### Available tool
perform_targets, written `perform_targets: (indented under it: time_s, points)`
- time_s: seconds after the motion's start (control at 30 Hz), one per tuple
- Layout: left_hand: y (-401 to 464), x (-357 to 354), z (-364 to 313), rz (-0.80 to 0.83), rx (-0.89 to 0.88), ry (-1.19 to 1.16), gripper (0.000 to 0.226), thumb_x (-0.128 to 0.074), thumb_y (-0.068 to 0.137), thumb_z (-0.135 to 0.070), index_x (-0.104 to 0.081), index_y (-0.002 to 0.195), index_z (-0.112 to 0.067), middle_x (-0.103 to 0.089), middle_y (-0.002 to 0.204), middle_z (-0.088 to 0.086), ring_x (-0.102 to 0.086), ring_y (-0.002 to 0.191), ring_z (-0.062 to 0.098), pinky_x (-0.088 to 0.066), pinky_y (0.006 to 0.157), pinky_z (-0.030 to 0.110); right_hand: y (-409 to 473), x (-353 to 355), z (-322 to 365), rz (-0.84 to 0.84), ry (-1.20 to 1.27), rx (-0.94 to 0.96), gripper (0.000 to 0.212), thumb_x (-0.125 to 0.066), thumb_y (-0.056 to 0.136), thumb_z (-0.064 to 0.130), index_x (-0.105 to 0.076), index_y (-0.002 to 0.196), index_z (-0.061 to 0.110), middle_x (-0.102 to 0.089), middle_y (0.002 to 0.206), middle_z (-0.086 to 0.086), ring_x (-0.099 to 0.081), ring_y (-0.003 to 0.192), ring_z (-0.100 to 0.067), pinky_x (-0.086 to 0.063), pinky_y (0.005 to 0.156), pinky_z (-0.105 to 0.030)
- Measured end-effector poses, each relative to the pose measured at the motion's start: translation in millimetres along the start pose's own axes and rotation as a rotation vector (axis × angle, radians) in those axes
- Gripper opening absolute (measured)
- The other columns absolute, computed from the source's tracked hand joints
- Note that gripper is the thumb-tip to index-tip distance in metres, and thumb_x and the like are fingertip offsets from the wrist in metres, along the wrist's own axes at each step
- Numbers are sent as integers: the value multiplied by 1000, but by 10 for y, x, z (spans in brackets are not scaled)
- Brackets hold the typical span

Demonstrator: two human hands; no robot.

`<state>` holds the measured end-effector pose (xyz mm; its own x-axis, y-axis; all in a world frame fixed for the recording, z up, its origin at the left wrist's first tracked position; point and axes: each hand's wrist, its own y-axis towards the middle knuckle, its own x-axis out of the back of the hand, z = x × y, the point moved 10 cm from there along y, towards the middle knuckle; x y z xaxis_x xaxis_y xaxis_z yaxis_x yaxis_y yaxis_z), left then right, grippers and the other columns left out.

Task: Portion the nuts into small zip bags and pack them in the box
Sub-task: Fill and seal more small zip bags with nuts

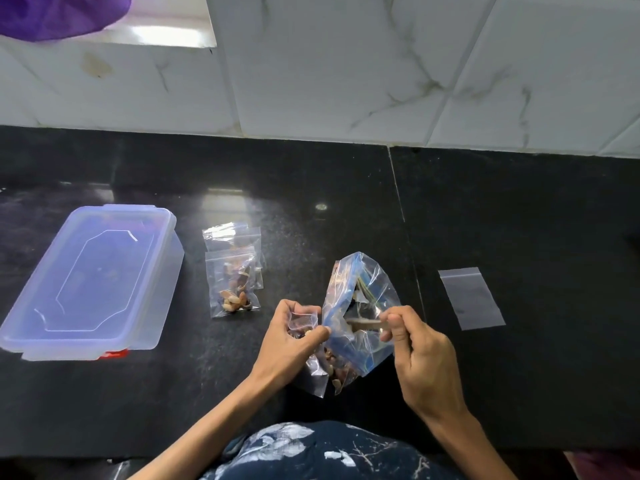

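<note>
Black speckled stone counter (pixel 519 209) fills middle of view, polished, with pale reflections near back edge; thin seam (pixel 398 188) runs front to back, right of centre. White marble-look wall tiles (pixel 329 64) with grey veining rise behind counter; brownish stain (pixel 97 65) on tile at upper left. Bright recessed ledge (pixel 166 32), perhaps window sill, above that tile. Purple cloth or bag (pixel 59 13) hangs into top left corner, blurred. Dark blue garment with white floral print (pixel 311 452) at bottom centre.
</note>
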<state>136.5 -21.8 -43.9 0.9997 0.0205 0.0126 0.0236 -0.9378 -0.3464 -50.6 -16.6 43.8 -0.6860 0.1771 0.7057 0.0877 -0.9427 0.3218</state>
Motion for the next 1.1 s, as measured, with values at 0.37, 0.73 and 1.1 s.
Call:
perform_targets:
  time_s: [0.37, 0.73, 1.1]
  points:
    - [-38, -9, 61, -26, 24, -12, 29, -73, 57, -39, -53, 78, -39, -69, 105, 4, -68, 94, 28, -54, 84, 54, -135, -362, -634, 220, 281, -659, 34, -33, 102, 29, -58, 84, 17, -66, 59, 2, -53, 43, 1, -42, 53, -22]
    - [-101, -6, -2, -39, -4, -12, 49, -74, 54, -41, -51, 92, -21, -69, 101, 5, -69, 90, 26, -55, 83, 52, -31, -286, -869, 169, 419, -842, 34, -32, 104, 23, -60, 89, 10, -62, 61, -2, -47, 46, -9, -40, 49, -22]
    - [-166, 118, -435, -102, -216, 24, 53, -77, 52, -46, -47, 90, -25, -63, 91, 4, -66, 78, 21, -58, 72, 36, 41, 29, -985, 99, 410, -872, 33, -31, 104, 25, -59, 91, 12, -59, 65, -4, -46, 51, -12, -38, 51, -24]
